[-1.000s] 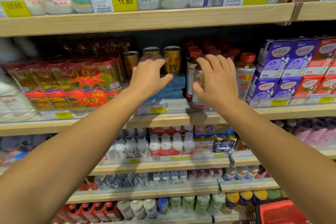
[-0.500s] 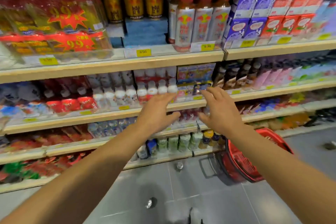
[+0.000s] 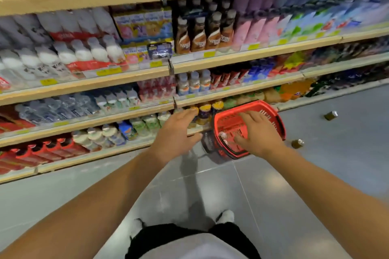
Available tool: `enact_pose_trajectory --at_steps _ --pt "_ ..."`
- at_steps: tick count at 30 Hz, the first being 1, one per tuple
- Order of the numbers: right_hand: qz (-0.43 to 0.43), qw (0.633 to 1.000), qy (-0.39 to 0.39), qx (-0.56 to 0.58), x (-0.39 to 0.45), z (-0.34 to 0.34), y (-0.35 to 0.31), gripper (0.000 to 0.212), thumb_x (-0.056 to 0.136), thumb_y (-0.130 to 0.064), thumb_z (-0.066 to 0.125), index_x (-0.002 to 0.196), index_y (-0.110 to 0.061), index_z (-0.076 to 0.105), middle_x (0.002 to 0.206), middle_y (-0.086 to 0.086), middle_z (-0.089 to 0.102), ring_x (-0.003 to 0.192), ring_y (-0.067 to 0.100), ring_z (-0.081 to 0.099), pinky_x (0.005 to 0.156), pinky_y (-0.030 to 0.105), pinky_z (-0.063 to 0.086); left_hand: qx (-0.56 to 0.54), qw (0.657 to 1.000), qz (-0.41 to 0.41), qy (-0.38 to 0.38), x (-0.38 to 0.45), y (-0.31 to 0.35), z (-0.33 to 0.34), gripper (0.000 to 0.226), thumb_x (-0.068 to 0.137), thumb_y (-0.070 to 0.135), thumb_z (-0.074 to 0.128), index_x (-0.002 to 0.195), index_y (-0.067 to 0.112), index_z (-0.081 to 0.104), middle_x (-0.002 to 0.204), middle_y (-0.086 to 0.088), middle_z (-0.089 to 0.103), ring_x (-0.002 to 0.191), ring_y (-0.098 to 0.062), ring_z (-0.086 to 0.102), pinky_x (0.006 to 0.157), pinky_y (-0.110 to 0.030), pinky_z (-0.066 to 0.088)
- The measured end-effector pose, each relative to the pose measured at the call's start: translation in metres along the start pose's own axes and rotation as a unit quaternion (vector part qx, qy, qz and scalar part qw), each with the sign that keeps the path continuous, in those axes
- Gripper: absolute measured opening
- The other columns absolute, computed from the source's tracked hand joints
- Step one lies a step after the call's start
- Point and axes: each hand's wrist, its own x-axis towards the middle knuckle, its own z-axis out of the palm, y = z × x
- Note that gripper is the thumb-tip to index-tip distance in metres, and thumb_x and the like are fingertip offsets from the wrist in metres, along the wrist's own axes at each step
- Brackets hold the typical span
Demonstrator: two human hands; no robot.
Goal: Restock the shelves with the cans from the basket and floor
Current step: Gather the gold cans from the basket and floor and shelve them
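The person is standing in front of the shelves [image 3: 88,85] and reaching both bare arms down toward the basket [image 3: 227,121] on the floor [image 3: 336,174].

1. Hands. The left hand [image 3: 175,130] is hanging in the air just left of the basket, fingers spread and relaxed, gripping nothing. The right hand [image 3: 257,134] is hovering over the basket's open top, fingers also apart and holding nothing. Judged from this posture, the right hand is heading for a pickup inside the basket, and the left is staying free to take a second can or steady the rim.

2. Basket. It is sitting on the floor close against the lowest shelf, tipped with its opening facing the person, which is making its inside easy to reach. A pale object is showing near the front wall under the right hand; blur is preventing a sure reading of it as a can. The rest of the inside is looking mostly bare.

3. Floor cans. One can [image 3: 331,115] is lying on its side well to the right of the basket. A second can [image 3: 297,143] is lying nearer, just right of the basket. Neither is being touched.

4. Stage. The task is appearing unfinished, with both floor cans still to collect.
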Motion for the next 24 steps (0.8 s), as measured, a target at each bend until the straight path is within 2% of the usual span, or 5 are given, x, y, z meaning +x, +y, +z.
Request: enact_pose_trajectory --at_steps 3,7,11,17,24 --pt "0.029 0.999 -0.020 0.005 -0.008 0.004 0.070 0.072 0.085 -0.042 0.063 0.145 -0.010 0.039 0.147 0.012 0.041 0.136 0.029 0.033 0.114 0.035 0.020 -0.010 1.000 -0.009 -0.024 0.025 0.044 0.039 0.071 0.090 0.040 0.064 0.151 0.020 0.034 0.156 -0.002 0.034 0.144 -0.021 0.029 0.116 -0.032 0.021" --pt "0.051 0.997 -0.046 0.028 -0.006 0.013 0.143 0.075 0.079 -0.044 0.067 0.142 -0.012 0.043 0.140 0.013 0.047 0.130 0.032 0.040 0.113 0.040 0.030 -0.043 0.999 -0.002 -0.014 0.056 0.093 0.077 0.057 0.079 0.017 0.073 0.132 0.002 0.056 0.127 -0.018 0.062 0.119 -0.027 0.052 0.099 -0.021 0.031" --pt "0.051 0.995 -0.073 0.033 0.017 0.028 0.191 0.074 0.079 -0.043 0.066 0.140 -0.009 0.044 0.139 0.016 0.048 0.127 0.036 0.043 0.110 0.042 0.035 -0.040 0.998 -0.022 -0.050 0.099 0.108 0.114 0.061 0.086 0.027 0.069 0.142 0.015 0.047 0.141 -0.010 0.052 0.128 -0.026 0.047 0.107 -0.036 0.035" --pt "0.037 0.992 -0.117 0.033 0.078 0.050 0.240 0.073 0.077 -0.041 0.065 0.139 -0.009 0.044 0.135 0.013 0.049 0.124 0.036 0.045 0.106 0.043 0.038 -0.068 0.994 -0.066 -0.052 0.174 0.091 0.182 0.069 0.083 0.046 0.067 0.144 0.023 0.043 0.137 0.000 0.055 0.124 -0.020 0.052 0.098 -0.037 0.046" --pt "-0.015 0.980 -0.197 0.006 0.152 0.068 0.279 0.067 0.080 -0.038 0.064 0.137 -0.009 0.043 0.131 0.015 0.048 0.118 0.040 0.045 0.104 0.045 0.039 -0.135 0.979 -0.154 -0.017 0.236 0.088 0.226 0.064 0.080 0.034 0.068 0.138 0.018 0.049 0.130 -0.004 0.059 0.120 -0.024 0.053 0.093 -0.027 0.040"
